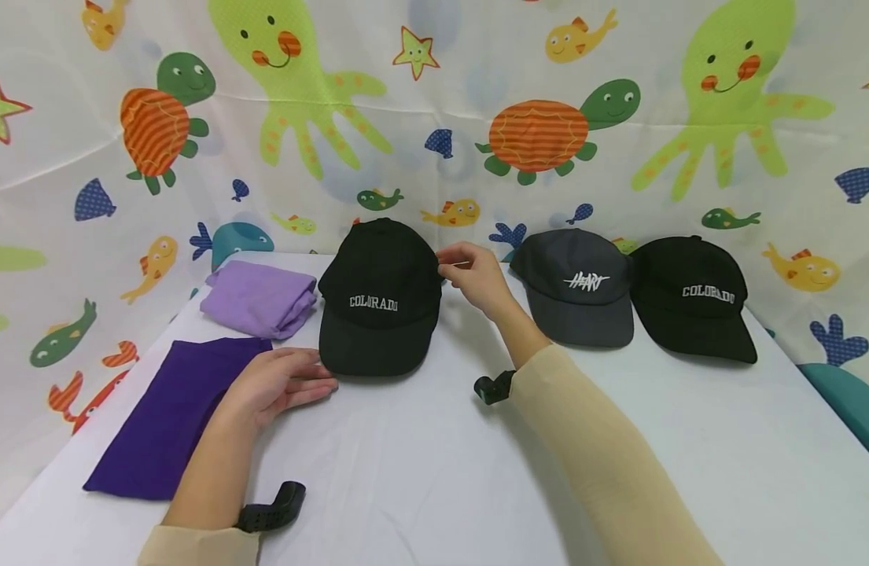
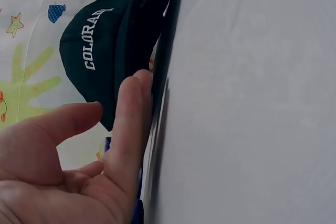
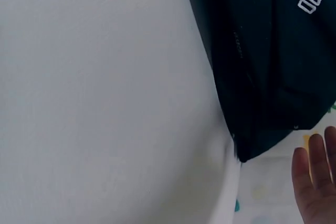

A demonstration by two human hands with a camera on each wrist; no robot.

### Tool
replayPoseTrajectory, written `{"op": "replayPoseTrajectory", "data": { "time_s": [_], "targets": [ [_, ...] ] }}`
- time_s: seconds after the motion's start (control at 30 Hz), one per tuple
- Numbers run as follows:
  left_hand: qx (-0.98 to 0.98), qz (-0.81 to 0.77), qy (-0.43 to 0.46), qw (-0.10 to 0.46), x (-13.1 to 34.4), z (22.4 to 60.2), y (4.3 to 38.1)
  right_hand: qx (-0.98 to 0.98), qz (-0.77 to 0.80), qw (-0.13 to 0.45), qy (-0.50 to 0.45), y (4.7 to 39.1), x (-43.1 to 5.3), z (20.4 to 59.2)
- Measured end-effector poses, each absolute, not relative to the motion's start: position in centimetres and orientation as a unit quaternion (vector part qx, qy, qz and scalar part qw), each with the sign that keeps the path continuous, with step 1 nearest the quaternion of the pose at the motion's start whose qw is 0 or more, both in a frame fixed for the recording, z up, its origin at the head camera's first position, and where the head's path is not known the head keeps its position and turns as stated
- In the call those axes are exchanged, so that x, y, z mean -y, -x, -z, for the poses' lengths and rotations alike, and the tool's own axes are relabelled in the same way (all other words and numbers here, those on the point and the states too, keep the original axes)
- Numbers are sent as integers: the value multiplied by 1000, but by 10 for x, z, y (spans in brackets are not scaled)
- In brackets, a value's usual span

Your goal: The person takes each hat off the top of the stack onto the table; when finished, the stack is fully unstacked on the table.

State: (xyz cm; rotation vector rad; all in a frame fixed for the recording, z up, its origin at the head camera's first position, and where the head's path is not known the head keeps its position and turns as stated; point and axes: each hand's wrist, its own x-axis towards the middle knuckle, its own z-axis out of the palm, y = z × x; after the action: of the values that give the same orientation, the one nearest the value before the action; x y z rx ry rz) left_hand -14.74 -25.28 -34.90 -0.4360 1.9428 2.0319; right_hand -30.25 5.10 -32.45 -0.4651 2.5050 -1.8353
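A black baseball cap (image 1: 381, 338) with white COLORADO lettering sits on the white table in the head view, brim towards me. My left hand (image 1: 281, 385) is low at the brim's left corner, fingers extended. The left wrist view has its fingers (image 2: 128, 114) straight alongside the brim and the thumb apart from them. At the crown's right side is my right hand (image 1: 480, 279), fingertips right at the cap's edge. In the right wrist view its fingers (image 3: 317, 166) are loosely extended beside the cap (image 3: 294, 72), gripping nothing.
Left of the cap lie a folded lilac cloth (image 1: 257, 299) and a dark purple cloth (image 1: 168, 424). To the right stand a dark grey cap (image 1: 583, 314) with white lettering and another black COLORADO cap (image 1: 689, 314). A sea-animal curtain (image 1: 434, 94) hangs behind the table.
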Motion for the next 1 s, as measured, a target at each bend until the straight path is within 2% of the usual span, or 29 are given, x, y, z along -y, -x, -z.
{"op": "replayPoseTrajectory", "data": {
  "time_s": [0.27, 0.63, 1.0],
  "targets": [
    [-668, -714, 145, 153, 251, 353, 152, -792, 594, 28, 137, 304, -43, 330],
    [-654, -724, 163, 149, 249, 357, 155, -778, 616, 7, 125, 306, -35, 332],
    [-633, -743, 159, 146, 251, 360, 156, -780, 615, 23, 110, 305, -31, 336]
  ]
}}
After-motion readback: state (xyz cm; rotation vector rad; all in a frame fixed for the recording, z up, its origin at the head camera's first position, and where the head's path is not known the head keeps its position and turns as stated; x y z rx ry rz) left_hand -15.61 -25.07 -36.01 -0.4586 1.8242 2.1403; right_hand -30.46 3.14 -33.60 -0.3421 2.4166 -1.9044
